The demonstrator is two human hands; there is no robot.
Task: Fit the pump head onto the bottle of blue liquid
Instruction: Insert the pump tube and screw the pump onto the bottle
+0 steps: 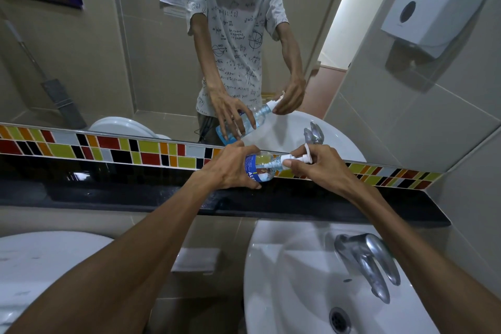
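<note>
the left hand [230,168] is wrapping around the body of the bottle [260,167], fingers clamped on it, and is holding it tipped well over to the right, up above the dark ledge [108,195] that runs below the mirror [122,49]. the right hand [317,168] is pinching the white pump head [294,158] at its collar, thumb and fingers closed on it, with the nozzle end poking out to the right past the knuckles. the pump head is sitting at the bottle's neck, touching it, and the dip tube looks to be inside the clear upper part already. in the mirror the blue liquid is pooling at the low end of the tilted bottle, well away from the mouth. so this is reading as the seating and screwing step; how far the thread is engaged cannot be told from here. the next move is likely calling for the collar to be turned while the left hand is bracing the bottle, keeping the neck and collar in line so the thread is not crossing. the basin [284,293] and tap [366,260] are waiting near right.
</note>
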